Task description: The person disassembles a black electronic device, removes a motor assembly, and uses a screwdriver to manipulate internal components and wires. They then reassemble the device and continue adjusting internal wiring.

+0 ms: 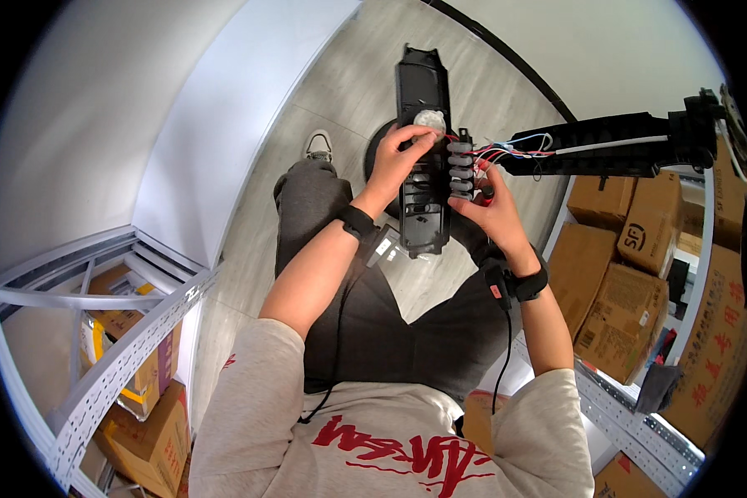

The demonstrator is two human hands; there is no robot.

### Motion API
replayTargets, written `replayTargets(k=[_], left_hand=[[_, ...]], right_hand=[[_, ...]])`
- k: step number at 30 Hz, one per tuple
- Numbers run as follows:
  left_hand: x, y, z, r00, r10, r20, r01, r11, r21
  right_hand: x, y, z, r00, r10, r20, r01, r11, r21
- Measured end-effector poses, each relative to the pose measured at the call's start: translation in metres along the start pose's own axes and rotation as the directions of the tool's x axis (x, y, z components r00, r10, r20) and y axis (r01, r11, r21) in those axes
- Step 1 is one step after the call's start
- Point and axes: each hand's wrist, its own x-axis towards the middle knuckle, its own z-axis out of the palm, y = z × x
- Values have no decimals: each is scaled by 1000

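A long black plastic housing (423,83) lies over a round black base (382,141), with a pale round part (427,118) on it. My left hand (398,166) has thumb and finger pinched at that part, near a thin red wire; what they hold is too small to tell. A row of grey button-like modules (461,171), with several coloured wires, sits at the housing's right side. My right hand (490,212) grips this row, with a small red-and-black object (487,196) by its fingers. A black arm (606,141) extends rightward, carrying wires and a white tube.
A metal shelf (133,324) with boxes stands at left, beside a white panel (199,108). Cardboard boxes (598,307) fill shelving at right. My legs (307,216) are bent around the work on a grey plank floor (324,91). Black cables hang from both wrists.
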Motion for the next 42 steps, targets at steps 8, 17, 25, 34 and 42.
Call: replayTargets(k=[8, 17, 25, 34, 42], left_hand=[[2, 4, 2, 976, 64, -206, -80, 994, -73], [3, 7, 3, 942, 178, -284, -168, 984, 59], [2, 7, 6, 981, 140, -136, -133, 989, 58], [2, 13, 4, 972, 168, -166, -167, 986, 20], [0, 13, 2, 951, 270, -149, -230, 943, 239]], right_hand=[[-12, -2, 3, 989, -49, -138, -6, 929, -369], [-6, 14, 17, 955, -219, -201, 146, 935, -323], [-10, -14, -11, 987, 151, 59, -161, 858, 487], [-12, 8, -3, 969, -101, -225, 90, 994, -56], [-10, -1, 3, 910, -167, -379, 106, 979, -176]])
